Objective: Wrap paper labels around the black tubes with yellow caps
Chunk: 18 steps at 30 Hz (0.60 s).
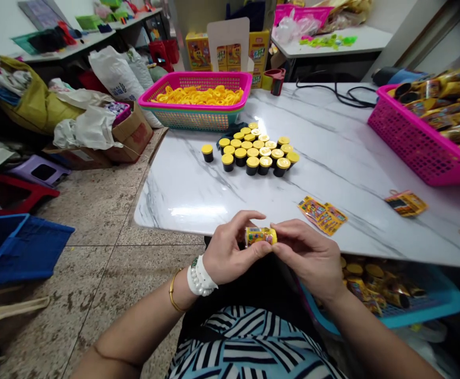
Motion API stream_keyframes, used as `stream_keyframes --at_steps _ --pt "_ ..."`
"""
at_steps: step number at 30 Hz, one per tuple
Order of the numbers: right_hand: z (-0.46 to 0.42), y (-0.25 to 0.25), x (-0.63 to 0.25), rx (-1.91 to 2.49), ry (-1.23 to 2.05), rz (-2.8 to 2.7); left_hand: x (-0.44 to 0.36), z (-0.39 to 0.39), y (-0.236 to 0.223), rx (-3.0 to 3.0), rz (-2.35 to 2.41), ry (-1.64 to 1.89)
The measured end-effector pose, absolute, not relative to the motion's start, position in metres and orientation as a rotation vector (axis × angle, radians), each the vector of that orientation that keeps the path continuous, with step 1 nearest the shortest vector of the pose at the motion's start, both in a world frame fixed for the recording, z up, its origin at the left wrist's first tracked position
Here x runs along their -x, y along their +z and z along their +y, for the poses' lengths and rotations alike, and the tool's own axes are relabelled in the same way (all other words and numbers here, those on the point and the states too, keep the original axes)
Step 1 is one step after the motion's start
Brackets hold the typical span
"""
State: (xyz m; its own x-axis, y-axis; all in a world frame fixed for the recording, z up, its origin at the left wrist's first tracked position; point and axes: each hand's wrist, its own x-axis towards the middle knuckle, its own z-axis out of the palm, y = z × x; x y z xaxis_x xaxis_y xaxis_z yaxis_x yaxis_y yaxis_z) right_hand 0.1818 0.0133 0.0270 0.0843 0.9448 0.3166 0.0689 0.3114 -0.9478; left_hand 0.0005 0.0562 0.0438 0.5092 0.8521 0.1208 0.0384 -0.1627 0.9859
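A small yellow-lidded tub (260, 236) in a colourful printed wrapper lies on its side between my hands, just in front of the table edge. My left hand (233, 247) holds its wrapped end between thumb and fingers. At the yellow lid end, the thumb and fingers of my right hand (312, 258) pinch the tub. Printed wrappers (323, 215) lie flat on the table just beyond my right hand. Farther back stands a group of black tubs with yellow lids (252, 162), and one such tub (207, 153) is apart to the left.
A pink basket (198, 79) of yellow ring-like pieces sits at the back of the marble-patterned table (190, 195). Wrapped tubs fill a pink basket (415, 142) at right and a blue basket (443, 300) below the edge. A banded wrapper stack (407, 203) lies right; black cable (336, 92) behind.
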Motion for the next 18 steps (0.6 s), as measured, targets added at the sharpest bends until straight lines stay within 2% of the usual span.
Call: stream_keyframes --at_steps 4,12,18 --pt "0.016 0.026 -0.183 1.000 0.795 -1.403 0.004 0.053 0.047 -1.412 0.822 0.782" --pt "0.017 0.021 -0.170 0.980 1.162 -1.072 0.013 0.063 0.046 -1.827 0.780 0.770" --pt "0.011 0.022 -0.181 0.903 1.151 -1.154 0.011 0.060 0.052 -1.336 0.819 0.629"
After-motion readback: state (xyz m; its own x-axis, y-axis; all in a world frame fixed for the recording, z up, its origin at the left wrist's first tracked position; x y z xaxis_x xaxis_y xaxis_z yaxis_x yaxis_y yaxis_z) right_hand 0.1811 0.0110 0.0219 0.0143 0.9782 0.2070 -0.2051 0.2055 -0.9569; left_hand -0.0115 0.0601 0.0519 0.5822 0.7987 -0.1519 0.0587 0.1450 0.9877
